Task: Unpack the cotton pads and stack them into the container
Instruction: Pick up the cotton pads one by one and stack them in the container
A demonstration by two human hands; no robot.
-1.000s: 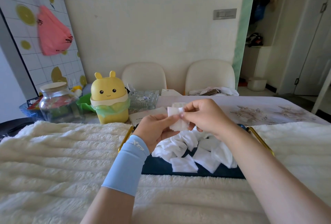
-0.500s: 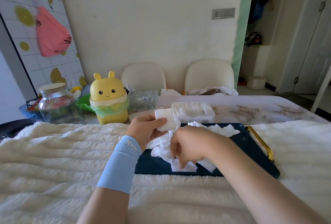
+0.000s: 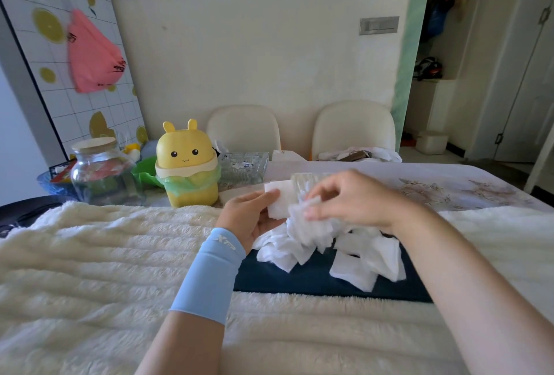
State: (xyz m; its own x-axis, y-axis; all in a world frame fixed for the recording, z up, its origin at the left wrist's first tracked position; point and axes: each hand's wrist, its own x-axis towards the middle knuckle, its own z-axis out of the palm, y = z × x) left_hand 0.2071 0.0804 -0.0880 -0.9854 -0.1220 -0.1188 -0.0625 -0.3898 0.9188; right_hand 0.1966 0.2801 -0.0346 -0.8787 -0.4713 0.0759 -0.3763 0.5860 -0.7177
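The left hand (image 3: 250, 218) clamps a small stack of white square cotton pads (image 3: 278, 199) between thumb and fingers. The right hand (image 3: 352, 197) pinches 1 soft white pad (image 3: 310, 220) just beside it (blur hides the exact contact). Loose pads (image 3: 359, 257) heap on the dark blue tray (image 3: 299, 283). They look feather-light and floppy, so pinch an edge gently and keep the stack square.
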